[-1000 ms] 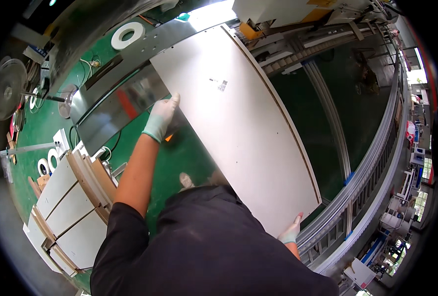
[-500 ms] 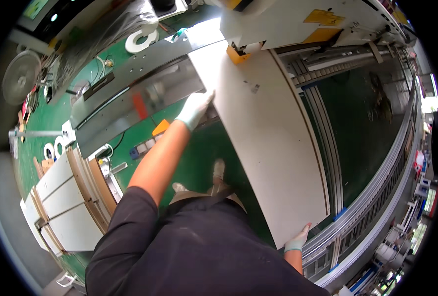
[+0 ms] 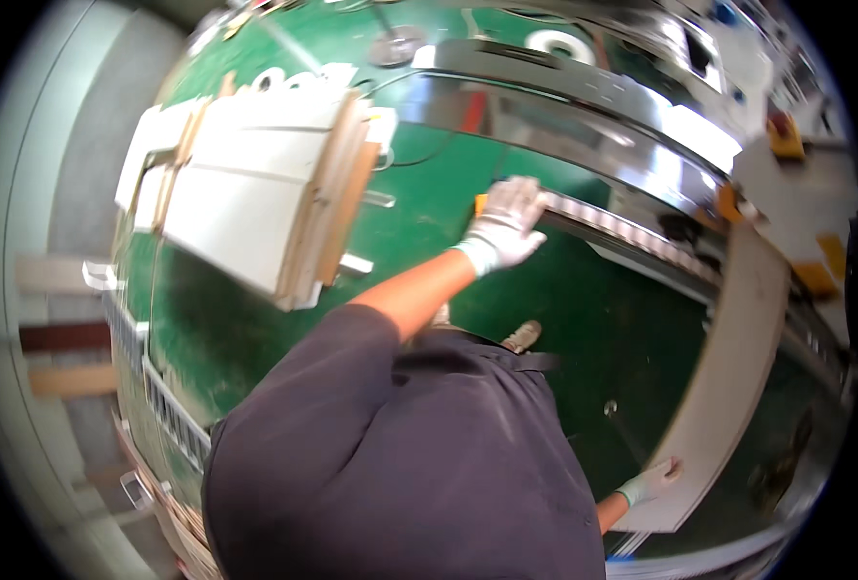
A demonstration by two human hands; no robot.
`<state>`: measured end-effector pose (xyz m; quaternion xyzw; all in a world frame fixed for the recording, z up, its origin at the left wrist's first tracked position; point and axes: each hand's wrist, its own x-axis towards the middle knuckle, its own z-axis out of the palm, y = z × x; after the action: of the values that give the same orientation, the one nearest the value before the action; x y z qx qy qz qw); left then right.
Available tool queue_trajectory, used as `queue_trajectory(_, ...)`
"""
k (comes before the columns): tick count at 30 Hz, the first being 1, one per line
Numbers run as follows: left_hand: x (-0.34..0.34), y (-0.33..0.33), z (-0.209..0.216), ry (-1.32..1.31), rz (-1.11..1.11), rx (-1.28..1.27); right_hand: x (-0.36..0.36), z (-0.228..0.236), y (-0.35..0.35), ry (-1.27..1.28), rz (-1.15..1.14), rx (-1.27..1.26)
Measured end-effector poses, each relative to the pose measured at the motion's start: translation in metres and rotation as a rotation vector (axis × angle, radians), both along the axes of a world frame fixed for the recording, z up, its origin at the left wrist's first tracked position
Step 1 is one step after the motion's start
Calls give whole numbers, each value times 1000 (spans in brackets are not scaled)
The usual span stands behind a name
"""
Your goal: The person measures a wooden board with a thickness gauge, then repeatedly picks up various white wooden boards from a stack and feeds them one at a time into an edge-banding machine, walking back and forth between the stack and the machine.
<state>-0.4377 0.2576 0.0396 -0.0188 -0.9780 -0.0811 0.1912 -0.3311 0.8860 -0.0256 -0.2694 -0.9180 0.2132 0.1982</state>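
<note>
A long white panel lies at my right, its far end near the machine and its near end toward me. My right hand, in a pale glove, is closed at the panel's near left edge; the fingers under the edge are hidden. My left hand, also gloved, is off the panel. It hangs above the green floor by the end of a roller track, fingers stretched out and thumb apart, with nothing seen in it. Whether it touches the track I cannot tell.
A stack of white boards with brown edges stands at my left. Beyond the roller track runs a shiny metal beam. White machine housing with orange parts is at the far right. Grey railing lies lower left.
My left hand has come away from the panel's far left edge. The view has swung left, so the panel appears farther right and the board stack nearer the middle. My right hand stays at the panel.
</note>
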Motion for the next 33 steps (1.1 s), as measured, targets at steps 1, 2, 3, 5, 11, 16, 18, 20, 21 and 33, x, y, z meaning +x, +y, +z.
queue_trajectory(1, 35, -34, 52, -356, 274, 184, -34, 14, -34, -98, 95, 183)
queue_trajectory(2, 90, -91, 6, -178, 494, 23, -61, 17, -68, -81, 180, 326)
queue_trajectory(3, 139, -130, 22, -413, 883, 510, -80, 24, -97, -59, 235, 488)
queue_trajectory(5, 309, -247, -92, 81, 1383, -177, -129, 31, -159, -126, 479, 378)
queue_trajectory(11, 557, -313, -121, 689, 1429, 1644, -153, -2, -440, -258, 1134, -488)
queue_trajectory(16, 512, -276, -135, 627, 1431, 1461, -39, 32, -685, -646, 1696, -430)
queue_trajectory(18, 497, -274, -126, 622, 1417, 1542, -6, 37, -772, -728, 1924, -374)
queue_trajectory(20, 496, -274, -113, 538, 1397, 1631, 17, 24, -852, -364, 2142, -310)
queue_trajectory(21, 497, -272, -109, 552, 1401, 1633, 30, 25, -887, -183, 2218, -232)
queue_trajectory(33, 554, -229, -96, 339, 1121, 2003, 91, -34, -876, -608, 1794, -804)
